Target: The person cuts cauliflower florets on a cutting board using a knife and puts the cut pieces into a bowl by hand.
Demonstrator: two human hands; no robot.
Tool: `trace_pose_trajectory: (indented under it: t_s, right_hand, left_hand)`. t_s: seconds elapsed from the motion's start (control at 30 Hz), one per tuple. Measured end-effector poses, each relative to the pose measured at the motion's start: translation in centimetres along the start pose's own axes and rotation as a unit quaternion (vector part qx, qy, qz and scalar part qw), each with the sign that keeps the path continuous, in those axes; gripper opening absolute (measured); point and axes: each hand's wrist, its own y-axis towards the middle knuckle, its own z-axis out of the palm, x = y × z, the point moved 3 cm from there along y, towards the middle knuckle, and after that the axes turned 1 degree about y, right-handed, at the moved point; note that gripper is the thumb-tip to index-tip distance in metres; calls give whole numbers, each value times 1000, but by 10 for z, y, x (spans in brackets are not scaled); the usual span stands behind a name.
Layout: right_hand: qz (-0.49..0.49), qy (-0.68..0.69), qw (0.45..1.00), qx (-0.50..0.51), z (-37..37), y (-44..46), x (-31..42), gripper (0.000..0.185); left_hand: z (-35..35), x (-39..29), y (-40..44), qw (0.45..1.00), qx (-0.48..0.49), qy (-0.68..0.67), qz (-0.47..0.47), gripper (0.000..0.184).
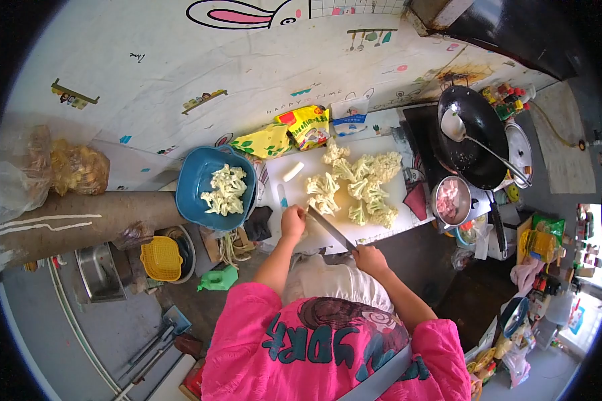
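Note:
My right hand point(370, 259) grips the handle of a kitchen knife point(331, 229), whose blade slants up and left over the near edge of the white cutting board point(289, 195). Close to the blade's tip, my left hand point(293, 222) is closed; whatever its fingers hold, if anything, is hidden. Cut cauliflower florets point(323, 194) lie on the board just beyond the blade, with a larger heap of cauliflower point(371, 180) to their right. A white stalk piece point(293, 171) rests apart at the board's left. More florets sit in a blue basin point(188, 190) on the left.
Yellow packets point(307, 127) stand against the wall behind the board. On the right are a black wok point(471, 164) with a ladle point(454, 125) in it and a metal bowl of raw meat point(450, 200). A yellow basket point(161, 258) sits low at the left.

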Motion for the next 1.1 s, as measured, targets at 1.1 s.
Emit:
trace_pose_trajectory:
  t_s: [1.1]
  right_hand:
    - [44,55,997,-17,5,-10,-10,35]
  left_hand:
    - [0,-5,14,999,-22,6,27,15]
